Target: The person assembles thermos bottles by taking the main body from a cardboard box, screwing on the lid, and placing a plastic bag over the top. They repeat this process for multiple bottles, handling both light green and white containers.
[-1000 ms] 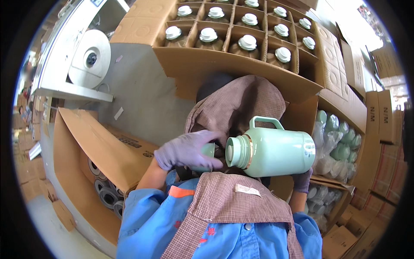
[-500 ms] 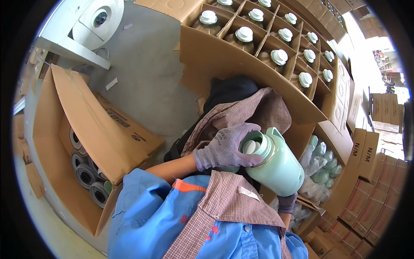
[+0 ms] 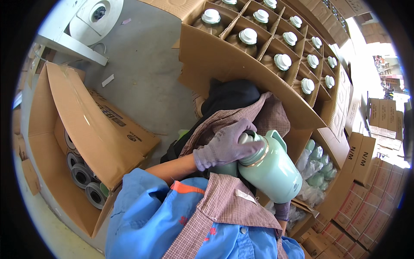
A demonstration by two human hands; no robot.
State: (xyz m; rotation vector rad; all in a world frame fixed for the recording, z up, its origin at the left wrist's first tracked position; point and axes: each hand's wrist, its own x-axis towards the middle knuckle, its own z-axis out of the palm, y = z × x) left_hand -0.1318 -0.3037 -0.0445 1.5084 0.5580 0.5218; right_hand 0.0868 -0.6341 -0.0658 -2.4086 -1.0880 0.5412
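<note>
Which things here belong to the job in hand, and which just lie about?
In hand:
pale green flask, left hand at its mouth, right hand beneath

Lying about:
divided carton of white-capped bottles
carton of grey rings
carton of bagged green items
white roll

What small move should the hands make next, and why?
Probably a slight twist of the left hand at the top of the jug: its fingers curl over there, while the right hand, mostly hidden, is at the base and could steady it.
</note>
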